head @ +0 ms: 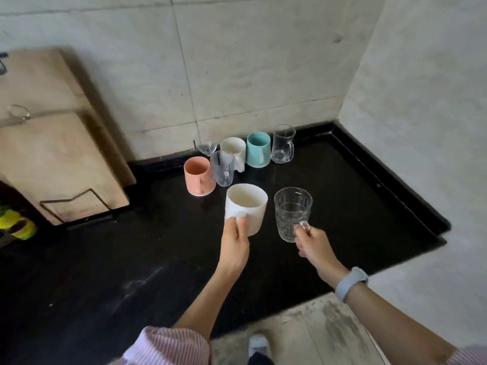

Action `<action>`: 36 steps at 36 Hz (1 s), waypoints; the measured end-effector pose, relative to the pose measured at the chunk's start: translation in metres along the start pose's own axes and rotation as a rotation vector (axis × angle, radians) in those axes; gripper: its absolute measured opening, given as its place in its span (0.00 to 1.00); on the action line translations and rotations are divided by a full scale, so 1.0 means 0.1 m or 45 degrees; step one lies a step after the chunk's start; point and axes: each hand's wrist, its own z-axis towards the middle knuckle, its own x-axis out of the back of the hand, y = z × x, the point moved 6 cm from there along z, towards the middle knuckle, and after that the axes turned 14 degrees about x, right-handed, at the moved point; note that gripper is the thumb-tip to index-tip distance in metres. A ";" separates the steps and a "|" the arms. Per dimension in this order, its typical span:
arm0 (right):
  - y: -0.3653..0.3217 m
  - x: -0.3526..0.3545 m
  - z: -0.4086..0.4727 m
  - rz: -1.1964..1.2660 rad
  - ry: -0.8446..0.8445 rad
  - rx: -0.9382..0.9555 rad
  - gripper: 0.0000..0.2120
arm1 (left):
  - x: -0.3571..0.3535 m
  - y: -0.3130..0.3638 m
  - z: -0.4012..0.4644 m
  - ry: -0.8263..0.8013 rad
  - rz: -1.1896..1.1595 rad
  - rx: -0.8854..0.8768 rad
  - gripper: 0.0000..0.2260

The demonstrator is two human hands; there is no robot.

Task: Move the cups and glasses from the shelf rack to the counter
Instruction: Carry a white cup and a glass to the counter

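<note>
My left hand (234,243) grips a white cup (246,206) by its side, just above the black counter (158,246). To its right, my right hand (313,245) holds a clear glass mug (291,213) by its handle. Behind them, near the back wall, stand a pink cup (199,179), a ribbed clear glass (224,168), a small wine glass (207,148), a white mug (234,150), a teal cup (258,149) and a clear handled glass mug (283,143). The shelf rack is out of view.
Two wooden cutting boards (60,143) lean in a wire stand (76,204) at the left. A yellow-green object (18,225) sits at the far left edge. The counter's raised rim (395,180) meets the tiled walls at the right and back. Floor (316,327) shows below.
</note>
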 end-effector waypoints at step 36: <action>0.59 -0.12 2.60 -0.094 -0.174 0.074 0.17 | -1.21 -0.37 2.00 -0.048 -0.055 0.230 0.10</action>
